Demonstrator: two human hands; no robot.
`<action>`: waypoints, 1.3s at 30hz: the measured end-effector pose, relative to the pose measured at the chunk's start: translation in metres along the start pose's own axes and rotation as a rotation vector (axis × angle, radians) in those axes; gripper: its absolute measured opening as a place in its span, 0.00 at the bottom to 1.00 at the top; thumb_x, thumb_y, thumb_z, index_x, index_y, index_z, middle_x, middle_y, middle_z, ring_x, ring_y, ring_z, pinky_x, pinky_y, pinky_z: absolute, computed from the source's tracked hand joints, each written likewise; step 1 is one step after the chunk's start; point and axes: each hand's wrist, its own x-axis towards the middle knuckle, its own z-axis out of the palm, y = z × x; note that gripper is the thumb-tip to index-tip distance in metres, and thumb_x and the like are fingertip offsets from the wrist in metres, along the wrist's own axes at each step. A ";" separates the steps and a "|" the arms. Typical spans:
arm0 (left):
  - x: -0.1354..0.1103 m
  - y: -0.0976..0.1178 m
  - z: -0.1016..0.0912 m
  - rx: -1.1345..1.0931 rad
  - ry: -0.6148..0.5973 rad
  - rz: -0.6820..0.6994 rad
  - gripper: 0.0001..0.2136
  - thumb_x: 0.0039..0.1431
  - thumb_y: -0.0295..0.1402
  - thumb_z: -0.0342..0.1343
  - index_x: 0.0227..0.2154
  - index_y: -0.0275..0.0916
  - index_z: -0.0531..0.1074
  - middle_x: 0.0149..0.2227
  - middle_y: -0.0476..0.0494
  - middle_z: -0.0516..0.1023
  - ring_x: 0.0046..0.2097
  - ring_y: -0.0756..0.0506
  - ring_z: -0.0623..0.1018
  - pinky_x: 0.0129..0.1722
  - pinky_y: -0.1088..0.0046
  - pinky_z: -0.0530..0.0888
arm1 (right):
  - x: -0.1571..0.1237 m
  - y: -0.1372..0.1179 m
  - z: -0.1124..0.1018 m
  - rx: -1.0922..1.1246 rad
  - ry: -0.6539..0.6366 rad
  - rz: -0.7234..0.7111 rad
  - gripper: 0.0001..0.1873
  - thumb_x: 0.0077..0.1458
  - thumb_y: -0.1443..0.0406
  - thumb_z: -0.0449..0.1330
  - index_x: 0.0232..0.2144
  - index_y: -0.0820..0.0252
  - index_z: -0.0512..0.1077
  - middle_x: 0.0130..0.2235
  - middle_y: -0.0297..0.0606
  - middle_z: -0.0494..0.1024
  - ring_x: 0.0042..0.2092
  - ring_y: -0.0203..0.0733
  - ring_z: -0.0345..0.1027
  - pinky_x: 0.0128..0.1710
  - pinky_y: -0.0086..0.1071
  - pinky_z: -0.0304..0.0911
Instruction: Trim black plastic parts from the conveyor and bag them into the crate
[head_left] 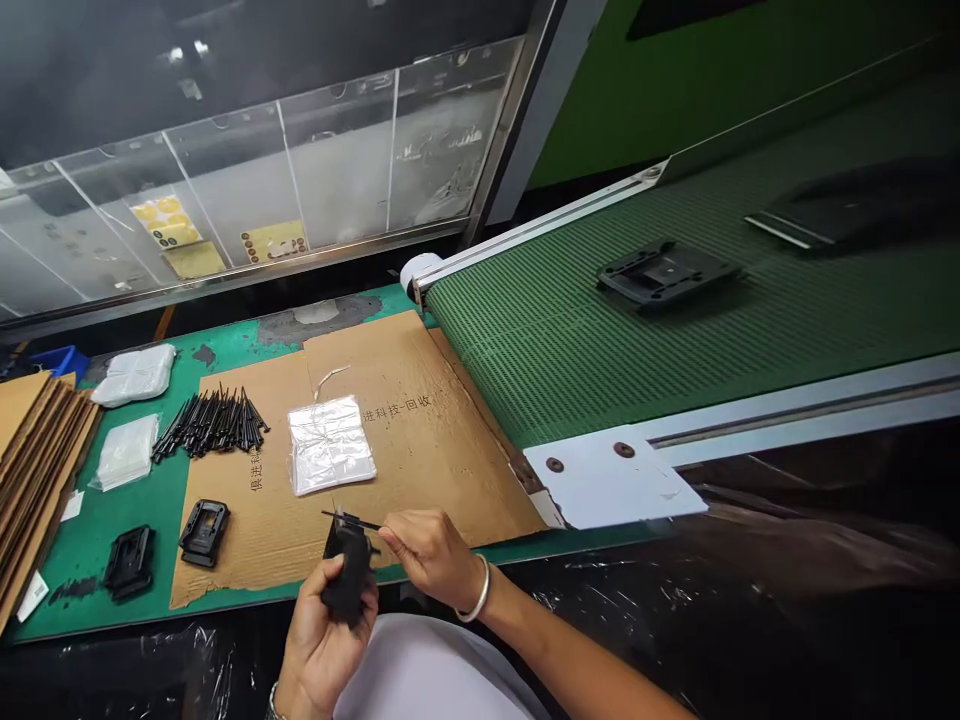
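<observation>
My left hand (322,640) is closed around a small black plastic part (348,575), held upright near the table's front edge. My right hand (429,553) pinches a thin black pin (352,520) lying across the top of that part. A bracelet sits on my right wrist. A pile of the same black pins (211,423) lies on the cardboard sheet (420,440) to the left. A small stack of clear plastic bags (330,443) rests in the middle of the cardboard.
Two more black parts (203,531) (130,562) lie at the left. White bag bundles (135,374) and stacked cardboard (34,450) sit further left. A green conveyor belt (570,340) at the right carries a black plastic part (664,273) and another dark piece (840,215).
</observation>
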 end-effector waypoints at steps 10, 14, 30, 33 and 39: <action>0.001 0.007 -0.006 0.476 -0.324 0.163 0.21 0.37 0.19 0.60 0.39 0.36 0.70 0.24 0.49 0.74 0.23 0.53 0.72 0.23 0.81 0.70 | -0.004 -0.010 -0.014 0.192 -0.104 -0.178 0.24 0.63 0.60 0.35 0.18 0.60 0.56 0.18 0.31 0.60 0.20 0.32 0.52 0.21 0.27 0.46; 0.001 0.005 -0.002 0.497 -0.359 0.206 0.17 0.41 0.20 0.59 0.37 0.36 0.71 0.24 0.50 0.73 0.24 0.53 0.71 0.24 0.80 0.70 | -0.002 -0.018 -0.012 0.094 -0.045 -0.261 0.24 0.63 0.62 0.35 0.17 0.60 0.58 0.18 0.32 0.61 0.20 0.33 0.52 0.21 0.29 0.45; 0.004 -0.003 -0.004 0.489 -0.308 0.329 0.19 0.41 0.24 0.60 0.40 0.39 0.71 0.25 0.50 0.70 0.23 0.55 0.67 0.23 0.81 0.66 | -0.016 -0.035 -0.016 0.081 -0.058 -0.171 0.25 0.63 0.61 0.32 0.19 0.59 0.57 0.17 0.32 0.61 0.19 0.33 0.50 0.20 0.30 0.43; 0.003 -0.009 -0.006 0.493 -0.323 0.391 0.25 0.41 0.26 0.60 0.46 0.43 0.67 0.26 0.51 0.70 0.25 0.54 0.68 0.24 0.81 0.65 | -0.014 -0.036 -0.014 0.089 -0.062 -0.088 0.24 0.63 0.61 0.33 0.19 0.59 0.57 0.17 0.31 0.60 0.19 0.33 0.51 0.21 0.29 0.44; -0.002 -0.006 -0.020 0.691 -0.409 0.425 0.25 0.43 0.30 0.60 0.48 0.46 0.65 0.27 0.51 0.70 0.26 0.54 0.68 0.26 0.80 0.65 | -0.015 -0.017 -0.015 0.206 -0.042 0.123 0.22 0.62 0.60 0.37 0.18 0.59 0.54 0.17 0.28 0.56 0.19 0.31 0.50 0.20 0.27 0.45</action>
